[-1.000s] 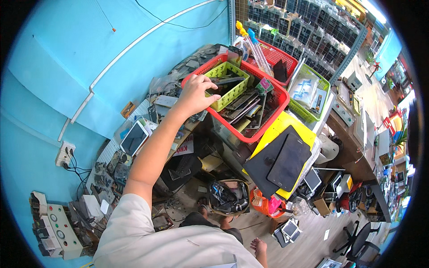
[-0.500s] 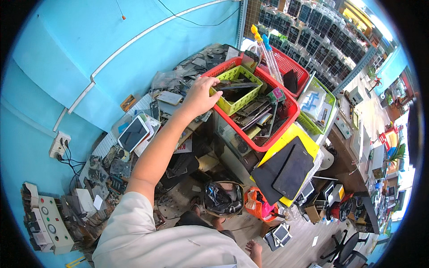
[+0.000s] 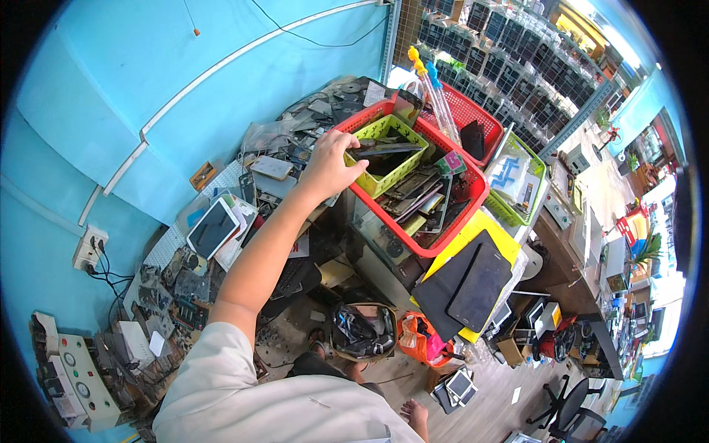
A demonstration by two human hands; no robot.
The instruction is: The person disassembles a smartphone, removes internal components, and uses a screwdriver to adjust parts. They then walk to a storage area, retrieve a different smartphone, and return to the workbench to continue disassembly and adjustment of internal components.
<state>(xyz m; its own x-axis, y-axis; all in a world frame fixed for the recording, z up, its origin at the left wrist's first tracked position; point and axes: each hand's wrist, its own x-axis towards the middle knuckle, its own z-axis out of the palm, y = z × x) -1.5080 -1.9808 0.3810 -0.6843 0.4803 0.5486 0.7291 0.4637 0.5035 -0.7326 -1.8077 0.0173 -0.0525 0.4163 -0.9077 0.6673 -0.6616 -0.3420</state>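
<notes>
My left hand [image 3: 336, 164] is closed on the left rim of a small green basket [image 3: 402, 170], which sits inside a larger red basket [image 3: 443, 240]. Dark flat pieces lie in the green basket, and a pile of thin phone-like parts [image 3: 417, 196] fills the red one beside it. Low at my right side hangs my right hand [image 3: 412, 413], fingers loosely bent and apart, holding nothing that I can see.
Electronic scrap [image 3: 185, 295] and a white tablet [image 3: 214, 229] cover the left bench beside a blue wall. Black tablets [image 3: 480, 280] lie on yellow sheets at right. Below are bags [image 3: 421, 347], stacked devices [image 3: 458, 387] and an office chair [image 3: 561, 406]. A gridded rack stands behind.
The view has shifted slightly, moving the baskets rightward in the picture. My left hand stays at the green basket's left rim, its fingers a little differently bent.
</notes>
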